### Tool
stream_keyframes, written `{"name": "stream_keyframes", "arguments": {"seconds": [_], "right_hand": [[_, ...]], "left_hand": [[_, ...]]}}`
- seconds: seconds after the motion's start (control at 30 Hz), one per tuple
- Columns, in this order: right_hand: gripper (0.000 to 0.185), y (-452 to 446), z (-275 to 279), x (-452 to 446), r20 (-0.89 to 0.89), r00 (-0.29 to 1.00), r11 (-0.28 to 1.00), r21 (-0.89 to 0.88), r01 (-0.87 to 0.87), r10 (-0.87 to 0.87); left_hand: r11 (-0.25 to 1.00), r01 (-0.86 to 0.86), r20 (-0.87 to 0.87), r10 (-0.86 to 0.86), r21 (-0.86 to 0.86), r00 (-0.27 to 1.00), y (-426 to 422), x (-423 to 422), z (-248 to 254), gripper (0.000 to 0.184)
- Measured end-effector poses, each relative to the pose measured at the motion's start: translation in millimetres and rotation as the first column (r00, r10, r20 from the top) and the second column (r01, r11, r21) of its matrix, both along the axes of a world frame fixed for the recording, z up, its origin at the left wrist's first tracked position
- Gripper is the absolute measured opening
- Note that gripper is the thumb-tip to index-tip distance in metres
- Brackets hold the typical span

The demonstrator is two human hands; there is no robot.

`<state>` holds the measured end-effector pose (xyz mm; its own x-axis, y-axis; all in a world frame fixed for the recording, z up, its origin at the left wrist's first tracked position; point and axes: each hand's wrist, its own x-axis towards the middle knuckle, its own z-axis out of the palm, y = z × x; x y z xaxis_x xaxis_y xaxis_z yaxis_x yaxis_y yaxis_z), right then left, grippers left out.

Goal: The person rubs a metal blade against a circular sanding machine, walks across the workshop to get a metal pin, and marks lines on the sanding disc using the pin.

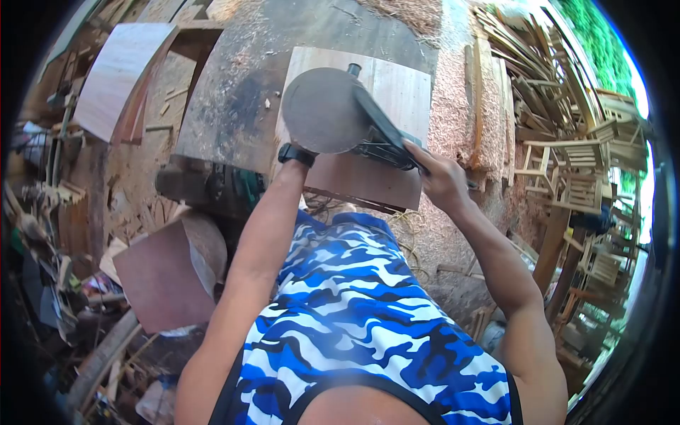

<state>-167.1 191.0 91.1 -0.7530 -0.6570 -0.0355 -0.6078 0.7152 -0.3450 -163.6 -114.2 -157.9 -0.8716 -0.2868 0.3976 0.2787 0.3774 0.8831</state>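
Note:
A round, flat, dark grey-brown disc [322, 110] with black bar-like parts is held over a pale wooden board [400, 85]. I cannot make out what the whole piece is. My right hand [443, 177] is closed around the lower right end of the black bar [382, 120]. A black watch [297, 154] sits on my left wrist, at the disc's lower left edge. Beyond the watch, my left hand is hidden under the disc, so its fingers do not show. A short black stub [354, 69] sticks out at the disc's upper right.
The board lies on a dusty worktable [234, 99]. Sawdust and shavings [450, 106] cover the right side. Wood strips [524, 64] and slatted wooden chairs [581, 166] are piled at right. A curved panel [117, 78] leans at upper left; a reddish-brown sheet [166, 276] stands at lower left.

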Motion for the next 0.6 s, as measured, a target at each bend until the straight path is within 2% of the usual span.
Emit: {"name": "stream_keyframes", "arguments": {"seconds": [0.1,0.17,0.2,0.43,0.6], "right_hand": [[0.059,41,10,-10,-0.032,0.999,0.998,0.057,0.022,-0.021],[0.056,39,17,-21,-0.097,0.995,1.000,-0.019,0.023,-0.025],[0.055,21,23,-24,-0.050,0.999,1.000,-0.025,0.010,-0.011],[0.057,-79,-8,-54,-0.133,0.979,0.985,-0.054,-0.163,0.155],[0.060,34,-27,-63,-0.068,0.981,0.983,-0.024,-0.182,0.180]], "left_hand": [[0.999,-0.039,-0.001,0.039,-0.021,0.999,-3,-2,0,0.078],[0.998,-0.044,0.007,0.045,-0.037,0.999,-7,-4,-1,0.078],[0.998,-0.049,0.010,0.050,-0.046,0.999,-9,-4,-1,0.078],[0.990,-0.087,0.019,0.090,-0.107,0.996,-14,-3,-1,0.078],[0.985,-0.116,0.024,0.120,-0.129,0.992,-20,0,-2,0.079]]}}
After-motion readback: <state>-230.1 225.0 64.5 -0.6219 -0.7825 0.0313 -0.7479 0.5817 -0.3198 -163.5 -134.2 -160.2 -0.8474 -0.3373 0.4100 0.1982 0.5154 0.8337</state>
